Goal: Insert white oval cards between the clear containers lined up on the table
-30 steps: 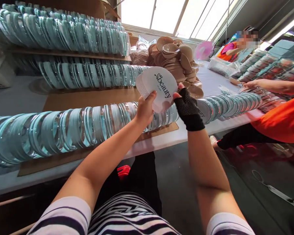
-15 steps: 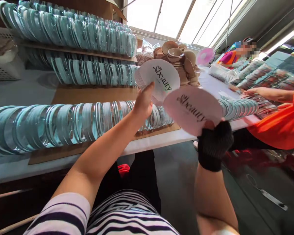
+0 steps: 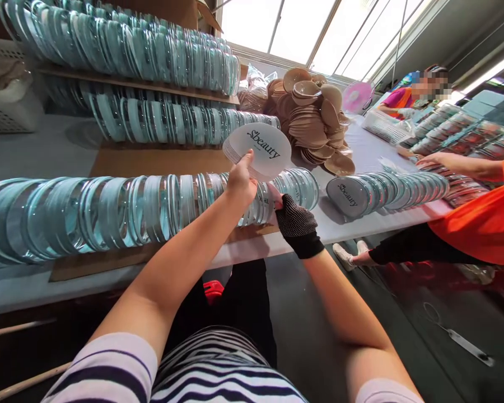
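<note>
My left hand (image 3: 240, 187) grips a fanned stack of round white cards (image 3: 258, 150) printed "Sbeauty", held above the near row of clear blue-rimmed round cases (image 3: 109, 215). My right hand (image 3: 296, 224), in a black fingerless glove, is pressed against the right end of that row, just under the stack. Its fingertips are hidden among the cases and behind my left hand, and no card shows in it. A shorter row of cases (image 3: 386, 190) lies further right, its front one showing a "Sbeauty" card.
Two more rows of cases (image 3: 163, 123) lie behind on cardboard, one raised on a shelf (image 3: 130, 56). A pile of beige cups (image 3: 315, 117) sits mid-table. White baskets (image 3: 8, 106) stand at the left. A person in orange (image 3: 479, 224) reaches onto the table from the right.
Half a second ago my right hand held a single card out to the right. Now that card is out of sight and the hand is down at the near row of cases.
</note>
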A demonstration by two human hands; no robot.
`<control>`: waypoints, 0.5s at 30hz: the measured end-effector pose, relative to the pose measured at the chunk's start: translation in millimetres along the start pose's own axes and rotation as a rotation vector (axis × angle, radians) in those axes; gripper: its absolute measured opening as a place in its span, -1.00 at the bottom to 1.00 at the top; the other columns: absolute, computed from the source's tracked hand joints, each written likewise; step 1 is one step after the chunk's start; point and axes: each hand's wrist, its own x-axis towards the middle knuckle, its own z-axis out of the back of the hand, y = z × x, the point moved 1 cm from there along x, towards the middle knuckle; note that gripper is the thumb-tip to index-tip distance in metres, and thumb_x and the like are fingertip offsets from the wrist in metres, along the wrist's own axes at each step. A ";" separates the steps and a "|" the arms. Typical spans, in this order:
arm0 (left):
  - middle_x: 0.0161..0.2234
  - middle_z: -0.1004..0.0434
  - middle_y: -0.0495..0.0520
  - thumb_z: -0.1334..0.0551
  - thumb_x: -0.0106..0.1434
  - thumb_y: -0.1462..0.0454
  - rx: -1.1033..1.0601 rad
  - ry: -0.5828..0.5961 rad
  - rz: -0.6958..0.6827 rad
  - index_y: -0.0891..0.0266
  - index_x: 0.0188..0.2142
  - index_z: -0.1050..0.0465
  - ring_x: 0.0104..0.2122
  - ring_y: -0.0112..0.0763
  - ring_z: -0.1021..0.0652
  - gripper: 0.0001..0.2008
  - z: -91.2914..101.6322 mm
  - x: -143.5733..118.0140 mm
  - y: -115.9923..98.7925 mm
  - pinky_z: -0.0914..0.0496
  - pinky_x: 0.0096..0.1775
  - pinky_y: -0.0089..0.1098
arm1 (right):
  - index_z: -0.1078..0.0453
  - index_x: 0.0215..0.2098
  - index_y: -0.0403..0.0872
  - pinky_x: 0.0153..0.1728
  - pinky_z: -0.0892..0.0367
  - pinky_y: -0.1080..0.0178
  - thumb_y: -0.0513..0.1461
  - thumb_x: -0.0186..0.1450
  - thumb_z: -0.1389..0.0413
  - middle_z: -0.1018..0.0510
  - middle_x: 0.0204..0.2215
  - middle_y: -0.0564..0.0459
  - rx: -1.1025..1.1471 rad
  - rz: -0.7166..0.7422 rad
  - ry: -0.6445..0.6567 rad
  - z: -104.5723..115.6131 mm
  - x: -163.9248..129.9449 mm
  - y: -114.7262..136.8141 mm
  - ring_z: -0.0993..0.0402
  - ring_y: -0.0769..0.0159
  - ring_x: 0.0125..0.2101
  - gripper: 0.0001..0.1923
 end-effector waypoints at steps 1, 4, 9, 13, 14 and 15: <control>0.18 -0.47 0.20 -0.22 0.34 0.39 0.018 0.004 -0.011 0.25 0.13 -0.43 0.20 -0.18 -0.44 -0.63 1.3 0.5 0.0 -0.36 0.21 -0.19 | -0.41 0.04 -0.12 -0.51 0.10 0.28 -0.10 0.46 0.11 -0.59 -0.43 -0.05 0.008 0.005 -0.001 2.1 1.7 0.8 -0.39 0.33 -0.53 -0.61; 0.13 -0.51 0.22 -0.25 0.32 0.37 0.057 0.007 -0.001 0.24 0.13 -0.43 0.18 -0.17 -0.48 -0.62 4.7 3.4 1.0 -0.40 0.18 -0.17 | -0.42 -0.09 -0.11 -0.50 0.10 0.29 -0.06 0.44 0.09 -0.56 -0.47 -0.02 0.073 -0.025 -0.043 7.4 0.2 -4.8 -0.35 0.34 -0.56 -0.64; 0.10 -0.54 0.17 -0.23 0.32 0.39 0.058 0.018 0.004 0.23 0.09 -0.45 0.16 -0.21 -0.50 -0.65 5.6 6.0 2.3 -0.43 0.15 -0.21 | -0.41 -0.19 -0.14 -0.44 -0.09 0.31 -0.14 0.40 0.09 -0.59 -0.38 -0.09 0.207 -0.019 -0.028 -6.0 8.8 -3.2 -0.44 0.29 -0.45 -0.70; 0.10 -0.55 0.13 -0.24 0.33 0.36 0.066 0.009 0.021 0.20 0.07 -0.45 0.16 -0.24 -0.49 -0.68 6.1 4.2 1.3 -0.44 0.13 -0.26 | -0.43 -0.20 -0.15 -0.42 -0.09 0.29 -0.19 0.39 0.10 -0.60 -0.36 -0.15 0.192 0.007 0.026 -19.0 14.0 2.0 -0.46 0.27 -0.41 -0.71; 0.08 -0.55 0.14 -0.25 0.32 0.36 0.069 0.015 0.026 0.20 0.07 -0.45 0.15 -0.23 -0.50 -0.68 6.3 3.3 1.1 -0.44 0.13 -0.25 | -0.43 -0.22 -0.14 -0.43 -0.09 0.29 -0.20 0.38 0.10 -0.60 -0.39 -0.14 0.214 0.017 0.065 -20.8 13.1 0.7 -0.45 0.28 -0.43 -0.71; 0.07 -0.56 0.15 -0.25 0.31 0.36 0.071 0.021 0.026 0.21 0.07 -0.44 0.14 -0.22 -0.51 -0.67 6.6 2.4 1.0 -0.44 0.13 -0.24 | -0.42 -0.24 -0.13 -0.45 -0.09 0.29 -0.20 0.36 0.10 -0.58 -0.43 -0.12 0.283 0.024 0.129 -22.1 11.5 -1.7 -0.42 0.30 -0.47 -0.72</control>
